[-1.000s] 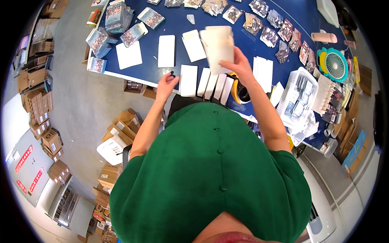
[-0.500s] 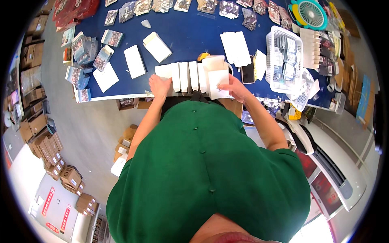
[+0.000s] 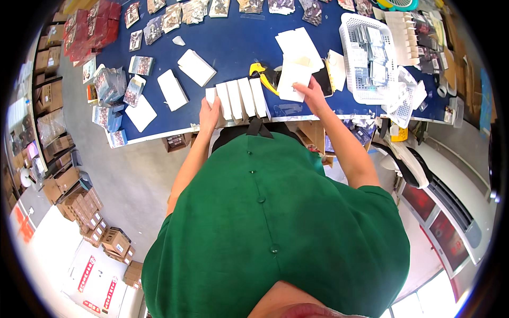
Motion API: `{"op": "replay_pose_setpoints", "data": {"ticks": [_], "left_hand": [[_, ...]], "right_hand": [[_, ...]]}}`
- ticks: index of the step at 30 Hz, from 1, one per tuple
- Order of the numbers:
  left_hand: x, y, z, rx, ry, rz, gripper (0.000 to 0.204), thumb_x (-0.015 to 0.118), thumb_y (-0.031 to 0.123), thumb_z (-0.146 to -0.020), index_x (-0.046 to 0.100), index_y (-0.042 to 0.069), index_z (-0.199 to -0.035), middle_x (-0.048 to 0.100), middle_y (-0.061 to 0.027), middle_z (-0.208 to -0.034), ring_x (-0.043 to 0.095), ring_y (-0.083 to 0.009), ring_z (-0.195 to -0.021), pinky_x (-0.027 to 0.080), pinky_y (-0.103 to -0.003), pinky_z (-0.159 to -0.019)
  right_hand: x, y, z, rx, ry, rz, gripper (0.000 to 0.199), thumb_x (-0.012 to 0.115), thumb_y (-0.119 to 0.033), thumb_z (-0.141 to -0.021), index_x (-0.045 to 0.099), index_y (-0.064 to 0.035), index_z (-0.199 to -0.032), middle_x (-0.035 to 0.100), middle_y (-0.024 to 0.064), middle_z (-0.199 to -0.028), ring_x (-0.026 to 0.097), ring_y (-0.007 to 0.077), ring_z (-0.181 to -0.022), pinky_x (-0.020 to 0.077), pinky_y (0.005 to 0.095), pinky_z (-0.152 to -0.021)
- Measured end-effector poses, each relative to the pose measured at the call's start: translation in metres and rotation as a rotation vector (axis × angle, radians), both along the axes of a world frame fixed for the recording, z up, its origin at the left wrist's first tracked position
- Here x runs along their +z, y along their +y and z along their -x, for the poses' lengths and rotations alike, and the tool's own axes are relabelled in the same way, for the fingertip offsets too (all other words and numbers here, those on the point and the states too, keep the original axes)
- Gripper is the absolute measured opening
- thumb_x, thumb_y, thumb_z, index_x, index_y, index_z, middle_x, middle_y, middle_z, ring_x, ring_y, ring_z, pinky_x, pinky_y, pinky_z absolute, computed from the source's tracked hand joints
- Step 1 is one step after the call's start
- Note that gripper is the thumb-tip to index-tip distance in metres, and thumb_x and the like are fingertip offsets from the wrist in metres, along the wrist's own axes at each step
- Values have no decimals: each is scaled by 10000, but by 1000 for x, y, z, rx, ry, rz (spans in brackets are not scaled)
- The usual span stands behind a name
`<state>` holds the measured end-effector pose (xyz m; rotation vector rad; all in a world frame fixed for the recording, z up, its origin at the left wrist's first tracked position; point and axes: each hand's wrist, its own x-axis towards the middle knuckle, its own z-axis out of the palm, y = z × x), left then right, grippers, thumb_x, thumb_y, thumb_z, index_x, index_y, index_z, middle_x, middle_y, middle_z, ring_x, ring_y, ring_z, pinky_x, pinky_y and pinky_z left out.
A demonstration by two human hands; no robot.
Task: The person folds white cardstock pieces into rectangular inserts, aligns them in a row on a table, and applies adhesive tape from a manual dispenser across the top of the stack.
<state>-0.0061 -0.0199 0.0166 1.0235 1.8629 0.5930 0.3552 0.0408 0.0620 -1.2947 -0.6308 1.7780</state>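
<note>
- Blue tabletop (image 3: 238, 47) fills upper part of frame, person in green shirt below centre, forearms coming up to its near edge.
- L hand (image 3: 208, 112) upper-centre left, resting against left end of row of white boxes (image 3: 239, 98); fingers curled on the end box, pressed to its side, not clearly wrapped round it.
- Row = abt 5 flat white boxes standing side by side at near edge of tabletop, just above the shirt.
- R hand (image 3: 310, 94) upper centre-right, fingers clamped on lower edge of a white folded carton (image 3: 293, 79), held just above tabletop, tilted.
- Yellow-black tool (image 3: 264, 76) lies betw. the row and the held carton, partly hidden by carton.
- More white flat cartons (image 3: 298, 44) stacked just above the held one.
- White plastic basket (image 3: 371, 58) upper right, w/ small packs inside.
- Loose white boxes (image 3: 180, 79) left of the row, well apart from each other.
- Card packs (image 3: 108, 87) at upper left edge of tabletop; more along top edge.
- Brown cardboard boxes (image 3: 79, 206) on floor, lower left.
</note>
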Motion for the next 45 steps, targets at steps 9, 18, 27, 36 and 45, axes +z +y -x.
{"op": "replay_pose_setpoints", "data": {"ticks": [9,18,27,36,45], "left_hand": [[-4,0,-1,20,67,20,753,613,521,-897,455,-60,-1350,600,-276,-1261,582,-380,-1192,438,-405,-1008],[-3,3,-4,-13,34,-10,660,636,470,-907,513,-63,-1276,631,-248,-1198,611,-331,-1121,457,-391,-966],[0,2,-2,-46,-1,13,635,618,454,-921,501,-61,-1273,622,-255,-1195,603,-353,-1125,445,-405,-977],[23,6,-6,-70,-30,61,581,614,414,-951,502,-67,-1257,617,-206,-1182,576,-269,-1096,437,-372,-970],[5,0,2,-10,-42,70,568,602,376,-972,481,-70,-1302,583,-176,-1254,535,-251,-1150,411,-360,-1004]], "right_hand": [[38,52,-5,108,-159,-207,713,831,-53,-736,494,-71,-1364,624,75,-1245,580,181,-1171,464,323,-991],[57,-22,-7,208,-477,-560,620,827,-59,-741,525,-75,-1282,538,64,-1251,558,200,-1162,464,322,-999],[-26,-72,63,-169,-853,-884,584,809,-14,-711,521,-14,-1220,545,186,-1237,568,341,-1153,476,390,-976],[-74,-47,78,-405,-674,-916,453,759,-63,-806,548,-22,-1205,533,199,-1276,528,344,-1240,435,424,-1051],[-79,5,70,-364,-721,-967,666,817,-73,-738,460,-50,-1300,493,233,-1335,523,387,-1242,462,412,-1025]]}}
